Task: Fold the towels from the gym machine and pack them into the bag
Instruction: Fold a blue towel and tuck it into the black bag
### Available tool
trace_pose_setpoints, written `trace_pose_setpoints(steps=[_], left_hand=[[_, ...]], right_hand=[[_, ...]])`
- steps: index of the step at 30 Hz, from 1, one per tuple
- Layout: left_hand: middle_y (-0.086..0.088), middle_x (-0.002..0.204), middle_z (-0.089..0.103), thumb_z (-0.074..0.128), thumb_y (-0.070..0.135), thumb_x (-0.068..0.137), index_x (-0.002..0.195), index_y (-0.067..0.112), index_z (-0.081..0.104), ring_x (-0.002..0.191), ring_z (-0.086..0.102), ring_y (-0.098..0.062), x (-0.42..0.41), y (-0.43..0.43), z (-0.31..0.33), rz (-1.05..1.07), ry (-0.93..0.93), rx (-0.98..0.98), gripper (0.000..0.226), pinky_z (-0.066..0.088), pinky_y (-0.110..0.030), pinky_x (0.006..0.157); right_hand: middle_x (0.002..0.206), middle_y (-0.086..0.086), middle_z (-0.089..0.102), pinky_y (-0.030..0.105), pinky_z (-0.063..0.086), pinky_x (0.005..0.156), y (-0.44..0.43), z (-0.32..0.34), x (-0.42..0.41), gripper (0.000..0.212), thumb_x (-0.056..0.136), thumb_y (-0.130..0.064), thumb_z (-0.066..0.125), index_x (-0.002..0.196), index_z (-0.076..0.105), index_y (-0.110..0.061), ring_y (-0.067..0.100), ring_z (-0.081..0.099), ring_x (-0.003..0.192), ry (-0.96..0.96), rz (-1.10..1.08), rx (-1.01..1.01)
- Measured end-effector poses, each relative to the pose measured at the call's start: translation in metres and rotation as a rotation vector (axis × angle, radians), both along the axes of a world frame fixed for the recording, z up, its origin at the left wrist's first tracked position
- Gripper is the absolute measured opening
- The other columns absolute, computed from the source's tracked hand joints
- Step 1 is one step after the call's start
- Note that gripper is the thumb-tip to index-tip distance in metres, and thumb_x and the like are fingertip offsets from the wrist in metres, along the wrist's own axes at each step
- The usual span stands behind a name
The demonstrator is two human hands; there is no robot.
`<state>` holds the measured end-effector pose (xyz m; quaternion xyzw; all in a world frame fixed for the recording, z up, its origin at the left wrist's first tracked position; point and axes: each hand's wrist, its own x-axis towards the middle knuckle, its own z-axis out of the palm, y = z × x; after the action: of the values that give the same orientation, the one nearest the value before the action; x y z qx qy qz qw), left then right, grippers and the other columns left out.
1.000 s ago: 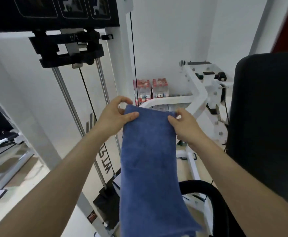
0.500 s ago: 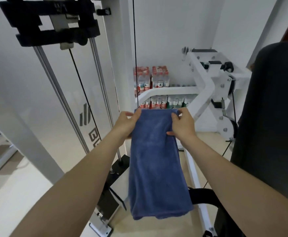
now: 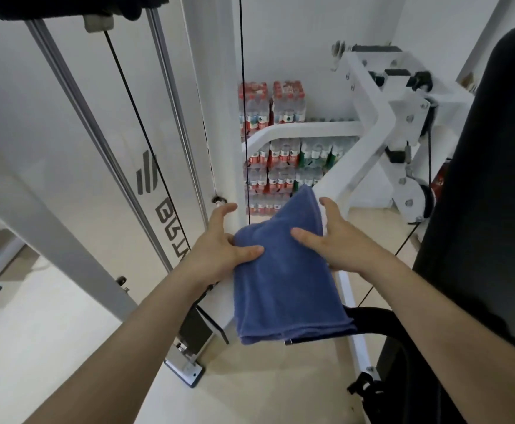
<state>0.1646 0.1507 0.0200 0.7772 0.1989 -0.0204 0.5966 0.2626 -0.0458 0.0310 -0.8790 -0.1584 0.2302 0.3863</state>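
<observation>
Head view looks down on a blue towel (image 3: 283, 286) held in the air between both hands, in front of a white gym machine (image 3: 369, 96). The towel is doubled over: two layers show along its lower edge, and one corner stands up at the top. The left hand (image 3: 219, 249) grips the towel's left edge, thumb laid flat across the top of the cloth, its other fingers partly hidden beneath. The right hand (image 3: 338, 243) grips the right edge, thumb pressed on top and fingers reaching up behind the raised corner. Steel rods (image 3: 97, 133) and a thin black cable (image 3: 241, 87) run up the machine on the left. Packs of water bottles (image 3: 287, 102) are stacked against the far wall. A black pad (image 3: 479, 179) fills the right side, and pale floor (image 3: 51, 332) lies below
</observation>
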Motion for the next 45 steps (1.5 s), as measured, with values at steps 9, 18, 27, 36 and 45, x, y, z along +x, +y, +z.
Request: trace_pose_setpoints(steps=[9, 18, 27, 36, 45], left_hand=[[0.010, 0.107, 0.070, 0.043, -0.011, 0.090, 0.111, 0.038, 0.065, 0.099, 0.065, -0.005, -0.075, -0.019, -0.004, -0.243, -0.219, 0.284, 0.058, 0.053, -0.030, 0.089], [0.003, 0.083, 0.067, 0.078, 0.008, 0.064, 0.097, 0.033, 0.058, 0.084, 0.050, -0.012, -0.091, -0.055, -0.061, -0.058, -0.731, 0.898, 0.046, 0.033, -0.011, 0.080], [0.010, 0.086, 0.064, 0.043, 0.036, 0.086, 0.104, 0.039, 0.047, 0.066, 0.059, -0.008, -0.121, -0.055, -0.046, -0.226, -0.553, 0.608, 0.018, 0.051, -0.035, 0.059], [0.010, 0.074, 0.064, 0.037, 0.047, 0.095, 0.106, 0.036, 0.048, 0.063, 0.059, -0.006, -0.066, -0.050, -0.010, -0.086, -0.432, 0.659, 0.019, 0.052, -0.033, 0.061], [0.002, 0.084, 0.062, 0.040, 0.052, 0.095, 0.083, 0.024, 0.054, 0.079, 0.058, -0.022, 0.002, -0.044, 0.002, 0.012, 0.012, 0.891, 0.033, 0.043, -0.033, 0.066]], right_hand=[[0.131, -0.008, 0.052, 0.044, 0.054, 0.093, -0.024, -0.015, -0.049, 0.043, 0.093, -0.012, 0.061, 0.121, 0.054, -0.044, 0.022, 0.061, 0.112, 0.206, -0.015, 0.527], [0.102, 0.002, 0.075, 0.035, 0.055, 0.088, -0.063, 0.000, -0.084, 0.019, 0.095, -0.014, 0.058, 0.096, 0.077, -0.012, 0.020, 0.070, 0.099, 0.219, -0.037, 0.450], [0.125, 0.008, 0.066, 0.031, 0.053, 0.094, -0.115, -0.001, -0.089, 0.054, 0.084, 0.016, 0.059, 0.129, 0.058, -0.015, 0.021, 0.063, 0.116, 0.568, 0.420, 0.414], [0.096, -0.011, 0.062, 0.033, 0.052, 0.078, -0.064, 0.007, -0.068, 0.009, 0.085, -0.036, 0.067, 0.093, 0.064, -0.039, 0.010, 0.061, 0.090, -0.371, 0.043, 0.206], [0.107, 0.005, 0.068, 0.031, 0.052, 0.070, -0.024, -0.029, 0.005, 0.028, 0.080, -0.017, 0.066, 0.107, 0.062, -0.016, 0.020, 0.062, 0.096, 0.417, -0.206, 0.251]])
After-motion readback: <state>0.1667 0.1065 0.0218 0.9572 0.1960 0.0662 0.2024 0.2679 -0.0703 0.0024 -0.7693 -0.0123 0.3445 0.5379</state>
